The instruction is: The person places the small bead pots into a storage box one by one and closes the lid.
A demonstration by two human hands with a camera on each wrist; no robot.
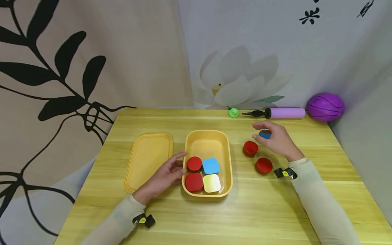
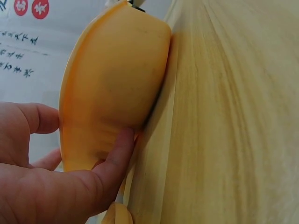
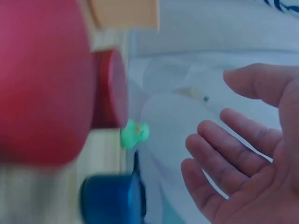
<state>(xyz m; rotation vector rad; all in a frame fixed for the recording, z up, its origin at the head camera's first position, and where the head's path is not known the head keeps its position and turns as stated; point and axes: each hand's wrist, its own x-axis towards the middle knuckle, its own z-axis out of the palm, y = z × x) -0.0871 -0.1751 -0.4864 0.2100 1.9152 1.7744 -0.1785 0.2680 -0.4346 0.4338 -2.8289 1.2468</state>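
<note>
A yellow container [image 1: 230, 160] holds a round red block [image 1: 194, 164], a squarish red block [image 1: 194, 182], a squarish blue block [image 1: 211, 166] and a pale yellow block [image 1: 212, 183]. Against its left side rests my left hand [image 1: 163, 177], fingertips on the outer wall and rim; the left wrist view shows this hand [image 2: 60, 172] on the yellow wall [image 2: 117, 74]. My right hand [image 1: 277, 139] hovers over a blue block [image 1: 265, 134], its fingers apart. In the right wrist view the hand [image 3: 252, 154] has nothing between its fingers, and the blue block [image 3: 110, 198] stands below.
Two round red blocks [image 1: 250, 148] stand on the table [image 1: 183, 221] near my right hand. A yellow lid [image 1: 150, 160] lies left of the container. Along the back wall are a green toy duck [image 1: 233, 113], a purple pump [image 1: 288, 113] and a purple ball [image 1: 326, 107].
</note>
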